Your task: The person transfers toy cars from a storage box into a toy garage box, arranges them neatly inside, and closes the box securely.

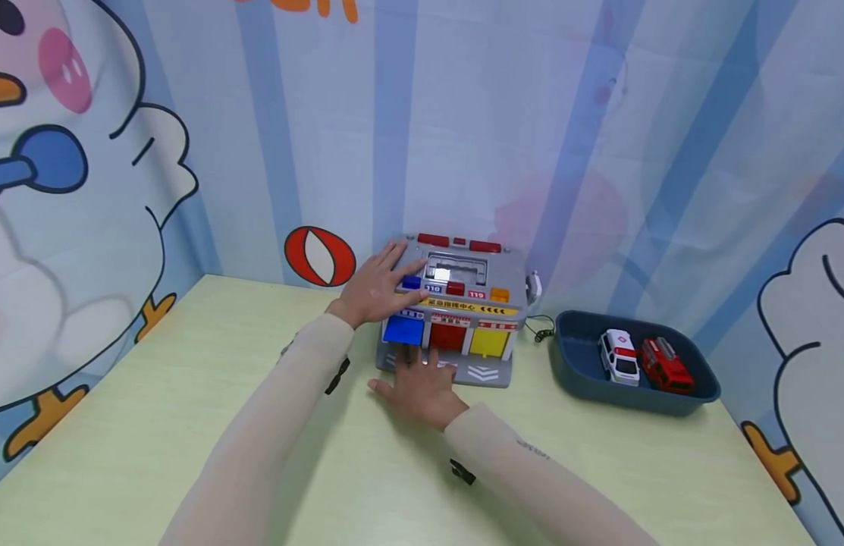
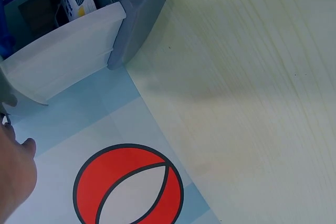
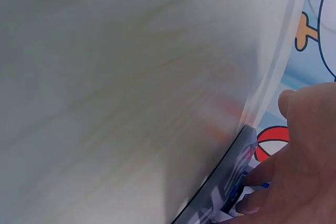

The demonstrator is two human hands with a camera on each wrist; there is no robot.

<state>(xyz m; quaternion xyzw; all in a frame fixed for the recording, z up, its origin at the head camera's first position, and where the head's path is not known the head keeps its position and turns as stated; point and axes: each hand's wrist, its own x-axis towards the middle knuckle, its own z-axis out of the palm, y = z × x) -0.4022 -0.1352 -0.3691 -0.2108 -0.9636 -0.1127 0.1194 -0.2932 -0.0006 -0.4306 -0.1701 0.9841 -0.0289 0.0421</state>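
Observation:
A grey toy rescue station [image 1: 520,273] has a blue door [image 1: 403,331], a red door [image 1: 447,337] and a yellow door [image 1: 489,343]. The blue door is swung up; the other two hang down. My left hand [image 1: 372,292] rests spread on the roof's left side, its thumb beside the blue button [image 1: 411,282]. Low in front, my right hand [image 1: 422,390] reaches its fingers under the blue door. Inside that bay, the left wrist view shows a white toy car [image 2: 77,1] with fingertips at its end. The right wrist view shows the right hand [image 3: 299,166] at the base's edge.
Right of the station, a dark blue tray [image 1: 578,383] holds a white toy ambulance [image 1: 619,356] and a red toy fire truck [image 1: 666,365]. A black coiled cord [image 1: 543,334] lies between station and tray. Behind the table [image 1: 258,334] hangs a printed cloth [image 1: 333,152].

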